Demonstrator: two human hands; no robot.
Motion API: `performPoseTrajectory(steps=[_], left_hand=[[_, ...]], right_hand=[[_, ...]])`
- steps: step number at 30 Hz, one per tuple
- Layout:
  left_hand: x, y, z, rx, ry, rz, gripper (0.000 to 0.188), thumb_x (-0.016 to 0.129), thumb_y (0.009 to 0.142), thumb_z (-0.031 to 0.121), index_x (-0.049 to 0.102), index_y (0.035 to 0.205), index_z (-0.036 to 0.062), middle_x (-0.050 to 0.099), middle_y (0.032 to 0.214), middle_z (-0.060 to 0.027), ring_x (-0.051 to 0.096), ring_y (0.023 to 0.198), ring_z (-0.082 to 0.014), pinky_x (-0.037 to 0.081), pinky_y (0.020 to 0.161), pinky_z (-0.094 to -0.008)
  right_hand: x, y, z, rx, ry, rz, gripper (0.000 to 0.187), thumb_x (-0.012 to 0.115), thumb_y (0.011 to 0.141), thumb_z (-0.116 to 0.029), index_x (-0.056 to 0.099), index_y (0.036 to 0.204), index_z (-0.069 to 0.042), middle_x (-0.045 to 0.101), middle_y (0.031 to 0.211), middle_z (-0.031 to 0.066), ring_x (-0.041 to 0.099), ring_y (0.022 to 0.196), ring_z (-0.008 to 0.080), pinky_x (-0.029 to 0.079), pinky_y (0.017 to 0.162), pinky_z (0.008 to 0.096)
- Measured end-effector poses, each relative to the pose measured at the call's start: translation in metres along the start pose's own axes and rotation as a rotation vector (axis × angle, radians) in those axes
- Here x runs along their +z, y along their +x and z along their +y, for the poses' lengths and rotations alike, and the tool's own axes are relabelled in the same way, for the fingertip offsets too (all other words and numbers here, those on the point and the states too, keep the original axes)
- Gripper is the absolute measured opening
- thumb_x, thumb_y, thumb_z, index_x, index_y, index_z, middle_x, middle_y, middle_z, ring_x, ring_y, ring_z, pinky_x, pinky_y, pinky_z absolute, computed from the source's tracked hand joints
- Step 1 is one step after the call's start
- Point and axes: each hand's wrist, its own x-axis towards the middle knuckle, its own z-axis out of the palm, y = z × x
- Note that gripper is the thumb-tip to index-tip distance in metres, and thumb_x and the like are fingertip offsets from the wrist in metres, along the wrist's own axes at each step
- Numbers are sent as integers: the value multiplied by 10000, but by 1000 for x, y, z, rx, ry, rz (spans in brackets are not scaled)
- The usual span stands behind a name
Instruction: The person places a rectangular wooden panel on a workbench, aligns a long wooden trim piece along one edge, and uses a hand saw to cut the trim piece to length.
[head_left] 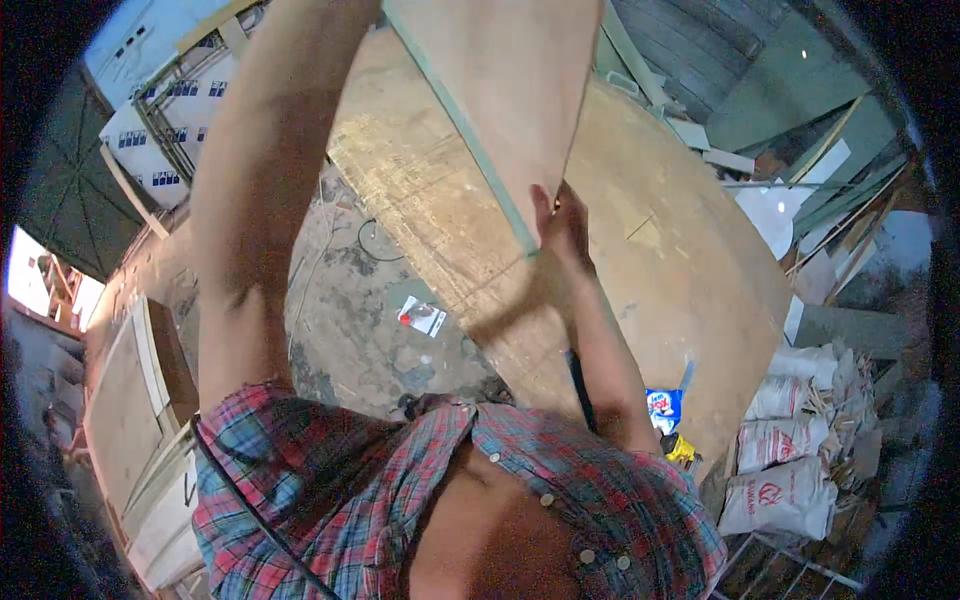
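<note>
A pale wooden board [510, 90] with a green edge rises out of the top of the picture, narrowing toward me. My right hand [566, 232] grips its near right corner, thumb on the face and the other fingers behind the edge, partly hidden. Under the board lies a large wooden worktop [690, 290], worn and scuffed along its left side. My left arm [255, 190] is raised along the board's left side and leaves the picture at the top, so my left hand is out of sight.
A blue packet [664, 406] and a yellow-and-black item [680, 449] lie on the worktop near my right elbow. White sacks [780, 497] and scrap panels [850, 240] crowd the right. A white card [422, 317] lies on the stained floor [345, 340]; another panel [120, 400] stands left.
</note>
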Motion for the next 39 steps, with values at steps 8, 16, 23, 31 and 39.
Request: performPoseTrajectory(steps=[8,16,23,31,39], left_hand=[[-17,-58,-89,-38,603,-70,600,445,966,551,483,1258,29,629,899,-166,643,637,-209,513,521,-366],[-110,-324,-240,-741,637,135,526,562,959,395,520,1267,-29,653,887,-103,631,716,-143,503,634,-282],[-66,-485,-278,-1077,501,209,463,589,944,319,528,1233,-39,656,883,-124,659,744,-168,512,647,-304],[-51,-540,-279,-1162,491,265,442,617,923,302,548,1204,-32,653,829,-119,655,676,-164,505,582,-303],[-55,-557,-250,-1182,639,266,527,558,968,400,527,1279,-24,649,945,-138,646,847,-199,520,739,-355]], right_hand=[[-23,25,41,418,-164,81,463,624,907,-338,609,684,67,598,692,290,578,587,404,451,590,467],[-61,4,89,428,-106,321,417,640,900,-317,640,798,87,629,719,245,593,637,289,459,625,417],[-116,-43,150,577,-38,344,375,586,944,-266,643,963,104,684,856,146,616,785,202,479,707,384],[-136,-77,203,984,122,188,397,576,950,-285,624,1056,95,673,957,136,624,850,216,498,742,371],[-147,-131,256,1113,210,-39,310,570,956,-253,607,783,2,589,647,85,558,516,169,411,427,323]])
